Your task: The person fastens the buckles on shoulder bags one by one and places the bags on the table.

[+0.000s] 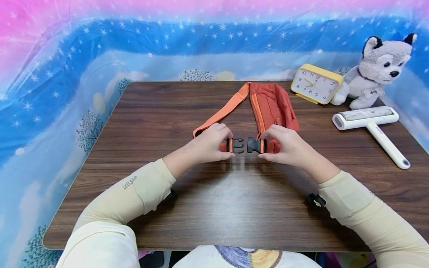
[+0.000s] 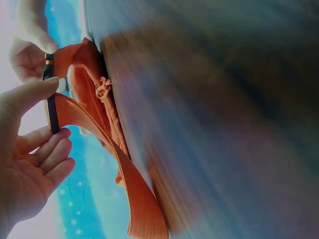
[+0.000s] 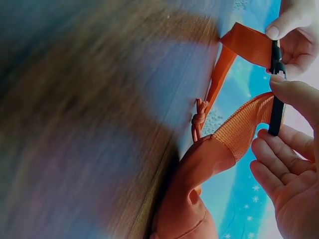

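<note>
An orange-red waist bag point(image 1: 273, 102) lies on the table with its orange strap point(image 1: 226, 108) looping out to the left. Between thumb and fingers my left hand point(image 1: 212, 144) pinches the black pronged buckle half point(image 1: 237, 145) at the strap's end. My right hand point(image 1: 285, 146) pinches the black socket buckle half point(image 1: 254, 145), which joins the bag by a short webbing piece point(image 3: 244, 124). In the head view a narrow gap parts the two halves, prongs facing the socket. A knotted zipper pull point(image 2: 103, 88) hangs on the bag in the left wrist view.
Behind the bag to the right stands a yellow alarm clock point(image 1: 316, 83), beside a grey and white plush dog point(image 1: 378, 70). A white lint roller point(image 1: 372, 123) lies at the right of the brown wooden table point(image 1: 151, 111). Patterned cloth point(image 1: 167, 41) hangs along the back edge.
</note>
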{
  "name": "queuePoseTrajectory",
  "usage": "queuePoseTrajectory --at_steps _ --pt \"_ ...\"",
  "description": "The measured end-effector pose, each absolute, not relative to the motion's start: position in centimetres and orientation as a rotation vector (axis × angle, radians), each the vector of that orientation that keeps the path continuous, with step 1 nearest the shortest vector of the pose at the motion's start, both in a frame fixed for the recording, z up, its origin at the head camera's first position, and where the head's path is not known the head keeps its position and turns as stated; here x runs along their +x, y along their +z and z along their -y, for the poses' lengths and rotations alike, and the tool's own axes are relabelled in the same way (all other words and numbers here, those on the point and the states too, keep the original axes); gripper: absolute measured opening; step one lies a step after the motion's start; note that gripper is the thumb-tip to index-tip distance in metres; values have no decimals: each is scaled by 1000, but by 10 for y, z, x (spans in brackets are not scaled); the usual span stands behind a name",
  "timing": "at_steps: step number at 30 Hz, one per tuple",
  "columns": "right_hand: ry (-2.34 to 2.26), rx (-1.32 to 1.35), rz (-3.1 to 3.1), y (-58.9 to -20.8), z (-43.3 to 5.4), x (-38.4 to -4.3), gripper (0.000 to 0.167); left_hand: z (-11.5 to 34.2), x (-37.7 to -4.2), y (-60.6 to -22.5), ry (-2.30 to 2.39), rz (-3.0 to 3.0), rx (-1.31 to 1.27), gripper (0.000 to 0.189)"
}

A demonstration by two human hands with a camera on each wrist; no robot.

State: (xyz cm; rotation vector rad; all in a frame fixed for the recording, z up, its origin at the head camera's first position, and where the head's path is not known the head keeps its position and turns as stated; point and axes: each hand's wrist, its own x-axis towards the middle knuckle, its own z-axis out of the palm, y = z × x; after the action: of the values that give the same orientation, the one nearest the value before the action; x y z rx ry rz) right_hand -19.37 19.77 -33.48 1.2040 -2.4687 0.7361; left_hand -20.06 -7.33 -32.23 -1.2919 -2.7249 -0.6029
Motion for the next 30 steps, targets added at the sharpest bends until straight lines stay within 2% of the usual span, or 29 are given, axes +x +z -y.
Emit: queuePoseTrajectory --at_steps 30 --pt "758 1221 2469 -337 -196 -193 41 68 -198 -320 -600 2727 -1301 39"
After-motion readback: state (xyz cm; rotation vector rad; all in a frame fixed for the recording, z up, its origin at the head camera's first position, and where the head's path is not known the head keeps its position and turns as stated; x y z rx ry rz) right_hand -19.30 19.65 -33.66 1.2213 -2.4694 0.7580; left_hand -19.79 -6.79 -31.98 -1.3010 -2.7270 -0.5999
